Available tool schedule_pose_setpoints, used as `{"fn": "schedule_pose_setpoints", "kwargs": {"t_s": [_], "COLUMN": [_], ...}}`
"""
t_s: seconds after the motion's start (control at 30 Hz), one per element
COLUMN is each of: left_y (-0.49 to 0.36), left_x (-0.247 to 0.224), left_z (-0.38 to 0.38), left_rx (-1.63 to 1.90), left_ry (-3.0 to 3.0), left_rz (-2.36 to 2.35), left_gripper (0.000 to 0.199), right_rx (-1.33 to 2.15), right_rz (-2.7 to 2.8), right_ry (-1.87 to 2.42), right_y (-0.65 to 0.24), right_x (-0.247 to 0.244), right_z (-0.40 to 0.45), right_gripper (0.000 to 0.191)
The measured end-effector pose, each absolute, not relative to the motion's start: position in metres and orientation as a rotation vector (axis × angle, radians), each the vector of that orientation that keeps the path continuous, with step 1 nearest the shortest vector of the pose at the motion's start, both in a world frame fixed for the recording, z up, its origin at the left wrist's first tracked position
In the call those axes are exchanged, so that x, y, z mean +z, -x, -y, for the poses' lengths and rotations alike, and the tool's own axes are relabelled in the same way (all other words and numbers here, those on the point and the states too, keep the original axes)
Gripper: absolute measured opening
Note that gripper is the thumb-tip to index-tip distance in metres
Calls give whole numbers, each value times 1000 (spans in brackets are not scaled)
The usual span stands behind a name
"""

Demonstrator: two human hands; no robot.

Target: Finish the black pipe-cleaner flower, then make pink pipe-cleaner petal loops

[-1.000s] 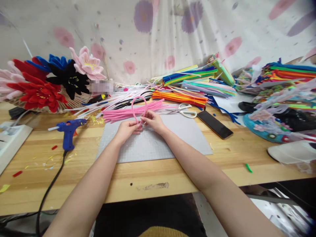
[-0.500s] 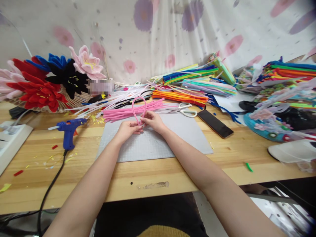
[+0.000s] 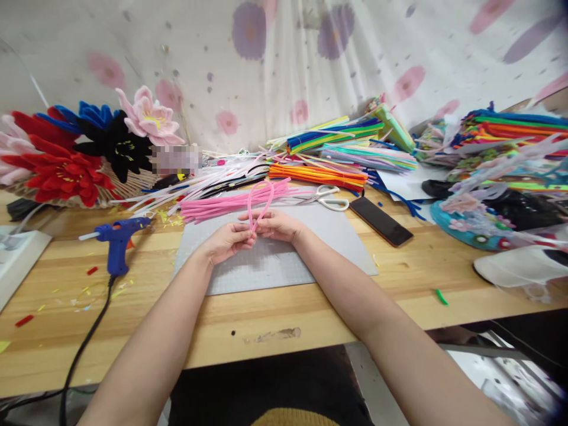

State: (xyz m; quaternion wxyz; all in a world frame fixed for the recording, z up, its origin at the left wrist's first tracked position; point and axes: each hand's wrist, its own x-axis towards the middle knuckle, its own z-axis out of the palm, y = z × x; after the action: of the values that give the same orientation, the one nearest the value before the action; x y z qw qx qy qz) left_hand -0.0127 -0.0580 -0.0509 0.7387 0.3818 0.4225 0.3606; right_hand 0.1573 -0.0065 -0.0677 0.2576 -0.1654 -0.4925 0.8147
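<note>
A pink pipe cleaner [image 3: 268, 204], bent into an upright loop, stands between my two hands above the grey cutting mat [image 3: 284, 272]. My left hand [image 3: 228, 241] pinches the crossed lower end of the loop with thumb and fingertips. From the other side my right hand [image 3: 280, 227] grips the same spot, its fingers closed on the pipe cleaner. Just behind my hands lies a bundle of pink pipe cleaners [image 3: 208, 208] across the mat's far edge. White-handled scissors [image 3: 332, 200] rest to the right of that bundle.
At left are a blue glue gun [image 3: 118, 245], its cord, a white power strip [image 3: 22, 260] and fuzzy flowers [image 3: 62, 171]. A phone [image 3: 381, 220] lies right of the mat. Orange pipe cleaners [image 3: 317, 176] and other coloured bundles line the back. Bagged items [image 3: 523, 266] fill the far right.
The pink loop has turned and narrowed, and it leans a little to the right. My right hand has shifted slightly lower, with its fingers stretched more toward the left hand. The view has shifted slightly.
</note>
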Motion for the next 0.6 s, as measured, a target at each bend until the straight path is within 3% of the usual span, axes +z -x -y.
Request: {"fn": "schedule_pose_setpoints", "kwargs": {"t_s": [0.2,0.6], "left_y": [10,21], "left_x": [-48,-51], "left_z": [60,57], "left_rx": [727,619], "left_ry": [-817,-858], "left_rz": [-954,-979], "left_gripper": [12,12], "right_rx": [2088,1963], "right_rz": [1137,714], "right_ry": [516,579], "right_y": [-158,-168], "right_x": [-71,-67], "right_z": [1,-17], "right_gripper": [25,20]}}
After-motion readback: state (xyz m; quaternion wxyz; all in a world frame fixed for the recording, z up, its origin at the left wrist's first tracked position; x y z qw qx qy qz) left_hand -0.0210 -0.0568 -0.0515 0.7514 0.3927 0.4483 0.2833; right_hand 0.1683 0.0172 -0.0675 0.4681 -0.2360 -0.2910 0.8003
